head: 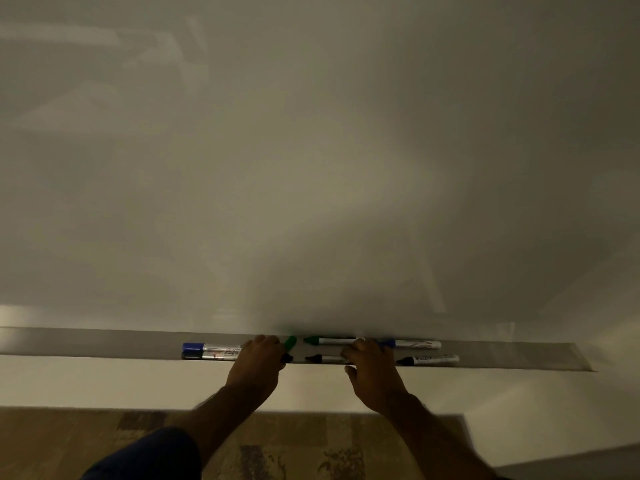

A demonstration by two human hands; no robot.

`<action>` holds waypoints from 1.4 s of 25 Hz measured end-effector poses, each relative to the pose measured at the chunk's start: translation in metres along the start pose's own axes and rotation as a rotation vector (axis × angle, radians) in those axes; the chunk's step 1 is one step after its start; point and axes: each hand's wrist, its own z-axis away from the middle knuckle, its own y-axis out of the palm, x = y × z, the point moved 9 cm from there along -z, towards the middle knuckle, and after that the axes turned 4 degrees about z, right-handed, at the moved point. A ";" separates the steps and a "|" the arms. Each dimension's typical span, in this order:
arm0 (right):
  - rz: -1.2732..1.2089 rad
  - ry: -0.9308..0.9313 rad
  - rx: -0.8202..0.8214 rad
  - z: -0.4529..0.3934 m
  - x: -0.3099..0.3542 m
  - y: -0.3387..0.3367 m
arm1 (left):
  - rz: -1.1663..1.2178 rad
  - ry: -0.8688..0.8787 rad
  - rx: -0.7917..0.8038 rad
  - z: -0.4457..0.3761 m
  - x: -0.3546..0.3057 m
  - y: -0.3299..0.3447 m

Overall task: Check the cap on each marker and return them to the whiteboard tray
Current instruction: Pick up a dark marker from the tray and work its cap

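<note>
A long grey whiteboard tray (104, 344) runs under the whiteboard (311, 168) and holds several markers lying flat. My left hand (258, 358) is closed over the tray's middle; a tilted green marker (290, 342) and a black cap (286, 358) stick out to its right. My right hand (369, 363) curls over the barrel of a black marker (322, 358), thumb at the tray's front lip. A blue-capped marker (207, 347) and a dark-capped marker (204, 355) lie left. A second green marker (332, 340), a second blue marker (412, 344) and another black marker (429, 359) lie right.
Below the tray is a pale wall strip (104, 382), then a patterned brown carpet (294, 445). A dark blue sleeve or trouser leg (149, 459) shows at the bottom left. The tray's right end (585, 362) lies past the markers.
</note>
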 end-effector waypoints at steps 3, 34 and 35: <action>0.006 -0.018 0.008 -0.004 -0.002 -0.001 | 0.050 -0.042 0.036 -0.004 0.002 -0.002; -0.318 -0.388 -0.742 0.005 0.079 -0.363 | 0.550 0.180 -0.727 0.056 -0.070 -0.360; -0.316 -0.397 -0.747 0.004 0.081 -0.366 | 0.549 0.188 -0.733 0.056 -0.072 -0.365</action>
